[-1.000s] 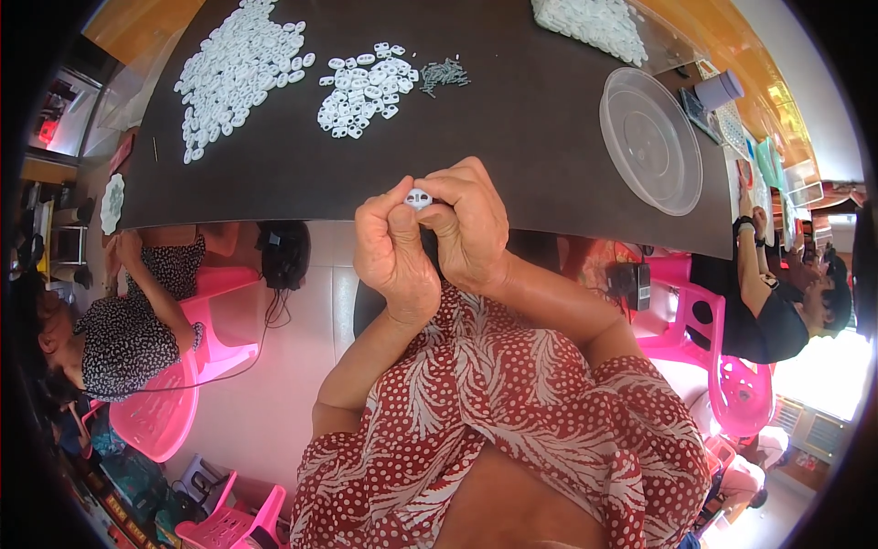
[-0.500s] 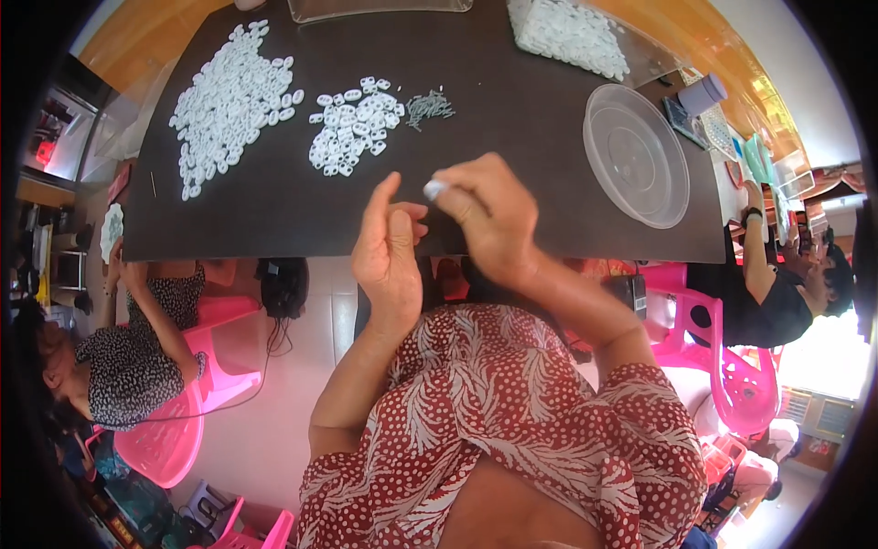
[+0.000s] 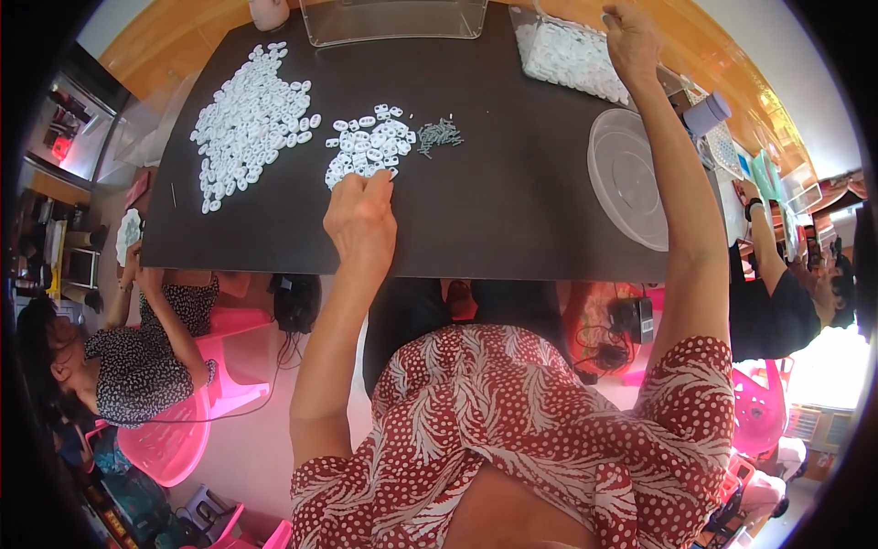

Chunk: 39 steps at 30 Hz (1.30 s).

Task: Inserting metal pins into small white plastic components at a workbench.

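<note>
My left hand (image 3: 360, 224) reaches to the near edge of a small heap of white two-holed plastic pieces (image 3: 373, 144). Its fingers are curled down at the heap and the fingertips are hidden, so what they pinch does not show. Far to the right, my right hand (image 3: 635, 44) is raised over the side of a clear bin (image 3: 519, 23) filled with white pieces. Its fingers are closed, with a small white plastic piece (image 3: 604, 16) just visible at the tips. Short grey pins (image 3: 440, 136) lie beside the small heap.
A larger heap of white oval pieces (image 3: 249, 123) spreads over the left of the dark table (image 3: 512, 206). A round clear lid (image 3: 629, 174) lies at the right, partly under my right forearm. A clear tray (image 3: 395, 42) stands at the far edge. People sit on both sides.
My hands have moved apart from in front of me. The left has gone forward to the small heap; the right has swung far out to the bin with the white piece.
</note>
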Motion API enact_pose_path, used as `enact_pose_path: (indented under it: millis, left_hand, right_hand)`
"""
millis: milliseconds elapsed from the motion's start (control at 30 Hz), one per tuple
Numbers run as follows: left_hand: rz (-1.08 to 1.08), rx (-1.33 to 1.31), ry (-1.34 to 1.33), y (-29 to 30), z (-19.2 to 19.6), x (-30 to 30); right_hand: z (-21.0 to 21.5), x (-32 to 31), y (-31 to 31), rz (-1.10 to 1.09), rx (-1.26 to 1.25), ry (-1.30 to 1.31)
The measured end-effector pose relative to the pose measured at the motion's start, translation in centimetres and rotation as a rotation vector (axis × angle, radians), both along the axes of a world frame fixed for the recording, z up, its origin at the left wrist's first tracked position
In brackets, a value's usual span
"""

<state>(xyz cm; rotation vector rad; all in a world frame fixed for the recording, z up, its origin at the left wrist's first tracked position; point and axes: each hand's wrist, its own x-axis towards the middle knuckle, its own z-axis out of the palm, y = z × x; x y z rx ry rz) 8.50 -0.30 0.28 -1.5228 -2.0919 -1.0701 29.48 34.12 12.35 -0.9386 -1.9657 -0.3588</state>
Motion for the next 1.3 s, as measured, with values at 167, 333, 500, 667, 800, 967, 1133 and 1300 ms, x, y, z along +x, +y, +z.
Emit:
enact_pose_path:
  millis: [167, 333, 500, 667, 800, 967, 1133, 1300]
  left_hand:
    - [-0.027, -0.130, 0.141, 1.2, -0.2, -0.7]
    - [-0.132, -0.086, 0.077, 0.3, 0.1, -0.5]
    - [-0.142, -0.103, 0.003, 0.8, 0.5, 0.1]
    - [-0.123, -0.139, 0.006, 1.2, 0.8, 0.5]
    - [-0.125, -0.204, 0.057, 1.2, 0.6, 0.3]
    - [-0.143, -0.203, 0.025, 1.1, 0.8, 0.3]
    - [-0.179, -0.139, -0.093, -0.1, 0.9, 0.3]
    - [-0.222, -0.014, -0.489, -1.2, 1.2, 0.7]
  right_hand:
    - [-1.3, -0.2, 1.0, -0.094, 0.102, -0.156]
    - [-2.2, -2.7, -7.2, 0.262, 0.152, -0.072]
    - [-7.5, -6.4, -17.0, 0.658, -0.263, -0.077]
    - [-11.0, -8.7, -19.4, 0.622, -0.423, -0.139]
    - [-11.3, -9.8, -20.0, 0.578, -0.495, -0.214]
    - [-11.9, -10.6, -19.6, 0.605, -0.465, -0.235]
    - [-11.3, -10.0, -20.3, 0.663, -0.468, -0.198]
    - [-10.2, -8.2, -21.6, 0.698, -0.578, -0.131]
